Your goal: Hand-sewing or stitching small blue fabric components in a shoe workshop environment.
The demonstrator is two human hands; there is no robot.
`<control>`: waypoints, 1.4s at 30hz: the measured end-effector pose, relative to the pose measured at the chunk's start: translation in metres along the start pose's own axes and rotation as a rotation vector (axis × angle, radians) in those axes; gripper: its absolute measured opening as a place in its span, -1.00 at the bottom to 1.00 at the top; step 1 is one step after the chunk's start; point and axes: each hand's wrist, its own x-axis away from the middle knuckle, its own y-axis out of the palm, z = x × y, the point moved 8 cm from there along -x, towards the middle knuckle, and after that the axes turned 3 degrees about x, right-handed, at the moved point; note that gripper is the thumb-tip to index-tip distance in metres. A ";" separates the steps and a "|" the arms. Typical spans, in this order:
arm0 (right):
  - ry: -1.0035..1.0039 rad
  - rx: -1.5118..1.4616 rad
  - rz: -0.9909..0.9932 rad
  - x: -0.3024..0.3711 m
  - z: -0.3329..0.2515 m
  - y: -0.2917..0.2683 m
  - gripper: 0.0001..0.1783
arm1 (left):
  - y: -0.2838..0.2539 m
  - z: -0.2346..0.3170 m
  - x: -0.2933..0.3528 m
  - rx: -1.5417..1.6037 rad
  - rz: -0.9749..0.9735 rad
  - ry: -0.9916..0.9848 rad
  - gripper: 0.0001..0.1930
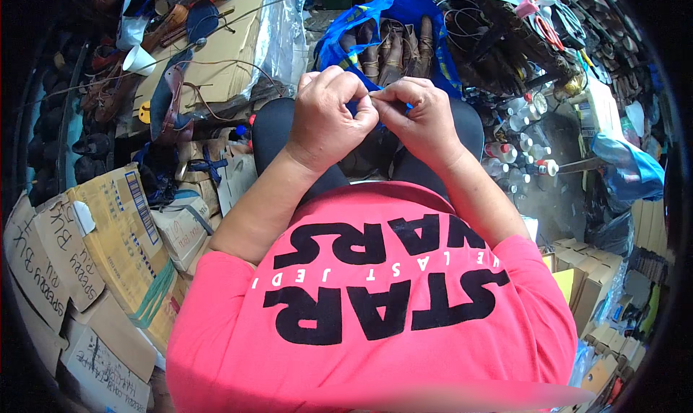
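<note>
My left hand (326, 118) and my right hand (420, 115) are raised above my knees, their fingertips meeting in front of me. Thumb and index finger of each hand are pinched together. Whatever lies between the tips is too small and thin to make out. Just beyond the hands is an open blue bag (332, 43) holding several brown leather shoes (393, 52). To the left, a brown and blue leather shoe piece (167, 104) with a trailing lace rests by a large cardboard sheet (229, 48).
Stacked cardboard boxes (119, 222) fill the left side. On the right are several small bottles (516, 153), a blue plastic bag (628, 169) and more cartons (595, 272). A white cup (138, 60) lies tilted at upper left. Thin cords cross the upper left area.
</note>
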 end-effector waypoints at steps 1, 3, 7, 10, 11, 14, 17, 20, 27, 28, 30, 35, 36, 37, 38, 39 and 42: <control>0.004 -0.003 0.015 0.000 0.000 -0.001 -0.89 | 0.000 -0.001 0.000 0.002 0.008 -0.004 -0.88; 0.008 -0.007 0.029 -0.001 -0.001 -0.001 -0.89 | 0.000 -0.003 -0.001 0.009 0.004 -0.028 -0.89; 0.046 -0.052 0.028 0.000 -0.001 -0.004 -0.89 | -0.010 -0.019 -0.007 -0.074 0.075 -0.112 -0.90; 0.215 -0.279 -0.017 0.004 0.017 0.003 -0.88 | -0.013 -0.045 -0.010 0.235 0.019 -0.270 -0.96; 0.340 -0.469 -0.046 0.008 0.027 0.010 -0.87 | -0.009 -0.048 -0.009 0.383 -0.034 -0.326 -0.93; 0.455 -0.711 -0.056 0.012 0.034 0.017 -0.85 | 0.008 -0.044 -0.003 0.682 -0.166 -0.411 -0.85; 0.436 -0.704 -0.073 0.011 0.033 0.018 -0.85 | 0.009 -0.037 -0.001 0.667 -0.229 -0.397 -0.83; 0.412 -0.700 -0.074 0.010 0.027 0.015 -0.86 | 0.008 -0.031 -0.005 0.540 -0.256 -0.302 -0.85; 0.334 -0.568 -0.102 0.010 0.023 0.013 -0.85 | 0.005 -0.021 -0.008 0.430 -0.222 -0.228 -0.94; 0.331 -0.583 -0.109 0.010 0.023 0.013 -0.85 | 0.006 -0.021 -0.007 0.430 -0.223 -0.227 -0.94; 0.327 -0.599 -0.116 0.011 0.023 0.014 -0.85 | 0.013 -0.031 0.000 0.570 -0.192 -0.353 -0.93; 0.327 -0.821 -0.070 0.010 0.019 0.017 -0.74 | 0.019 -0.036 0.004 0.726 -0.120 -0.446 -0.92; 0.326 -0.821 -0.069 0.010 0.018 0.016 -0.74 | 0.017 -0.034 0.003 0.646 -0.110 -0.432 -0.92; 0.312 -0.774 -0.065 0.009 0.018 0.013 -0.72 | 0.017 -0.033 0.002 0.646 -0.110 -0.431 -0.92; 0.299 -0.727 -0.060 0.009 0.017 0.011 -0.69 | 0.017 -0.031 0.001 0.621 -0.110 -0.407 -0.92; 0.299 -0.727 -0.058 0.009 0.019 0.011 -0.69 | 0.016 -0.028 0.000 0.596 -0.110 -0.383 -0.91; 0.384 -0.866 -0.016 0.009 0.026 0.011 -0.73 | 0.013 -0.023 -0.002 0.603 -0.046 -0.385 -0.89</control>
